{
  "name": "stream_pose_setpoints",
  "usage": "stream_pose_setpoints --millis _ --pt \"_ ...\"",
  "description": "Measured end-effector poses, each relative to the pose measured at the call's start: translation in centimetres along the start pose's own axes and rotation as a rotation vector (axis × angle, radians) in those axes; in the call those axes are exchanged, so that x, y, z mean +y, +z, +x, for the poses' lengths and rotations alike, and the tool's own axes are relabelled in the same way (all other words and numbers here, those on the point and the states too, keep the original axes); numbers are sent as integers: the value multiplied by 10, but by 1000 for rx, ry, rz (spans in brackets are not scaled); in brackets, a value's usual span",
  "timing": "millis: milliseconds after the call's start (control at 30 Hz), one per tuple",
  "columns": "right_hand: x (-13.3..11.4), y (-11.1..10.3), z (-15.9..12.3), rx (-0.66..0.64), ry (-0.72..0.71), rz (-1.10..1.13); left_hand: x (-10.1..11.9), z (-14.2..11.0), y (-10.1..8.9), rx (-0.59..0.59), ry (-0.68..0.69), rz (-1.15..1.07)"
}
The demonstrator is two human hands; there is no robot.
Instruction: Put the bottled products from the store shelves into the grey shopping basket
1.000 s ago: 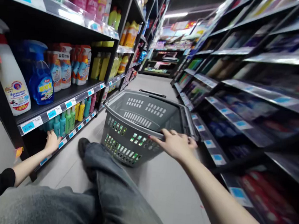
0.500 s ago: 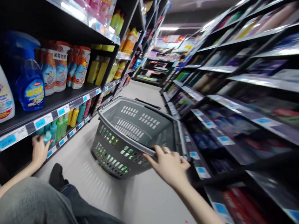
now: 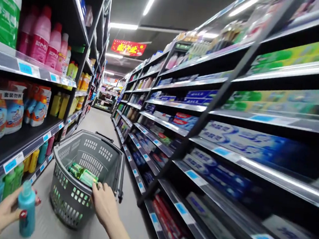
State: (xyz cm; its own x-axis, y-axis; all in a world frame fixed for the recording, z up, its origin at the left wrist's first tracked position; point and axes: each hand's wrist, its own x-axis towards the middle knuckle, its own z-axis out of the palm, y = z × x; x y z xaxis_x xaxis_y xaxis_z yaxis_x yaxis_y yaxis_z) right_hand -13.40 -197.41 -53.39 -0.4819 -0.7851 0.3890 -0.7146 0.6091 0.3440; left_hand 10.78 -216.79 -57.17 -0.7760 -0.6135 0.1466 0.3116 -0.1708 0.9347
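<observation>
Teal bottle (image 3: 27, 212) and its aisle: I am holding it low, between the left shelving and the basket, well off the floor of the aisle (image 3: 97, 123).
Right shelving (image 3: 225, 89): boxed goods are lying in stacks, probably because flat boxes pack tightly.
Left shelving (image 3: 26, 140): spray bottles are standing above smaller coloured bottles, upright, likely so labels face out.
Basket (image 3: 65, 189): it is standing upright on the floor, its open top facing up, close enough for both arms to reach.
Right hand (image 3: 105, 202): I am curling its fingers over the basket's near rim, presumably for steadying.
Left hand (image 3: 7, 206): I am clamping it around the teal bottle, thumb in front and fingers behind, seemingly keeping its cap uppermost.
Green packs (image 3: 87, 177): they are lying in the basket; I cannot tell their contents.
</observation>
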Motion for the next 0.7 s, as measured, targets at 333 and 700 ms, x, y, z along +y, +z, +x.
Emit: stream_pose_setpoints --millis 333,700 --pt "-98 -8 -6 41 38 52 39 -15 59 81 -43 -373" --pt "-37 -4 -32 180 -194 99 35 20 104 8 105 -409"
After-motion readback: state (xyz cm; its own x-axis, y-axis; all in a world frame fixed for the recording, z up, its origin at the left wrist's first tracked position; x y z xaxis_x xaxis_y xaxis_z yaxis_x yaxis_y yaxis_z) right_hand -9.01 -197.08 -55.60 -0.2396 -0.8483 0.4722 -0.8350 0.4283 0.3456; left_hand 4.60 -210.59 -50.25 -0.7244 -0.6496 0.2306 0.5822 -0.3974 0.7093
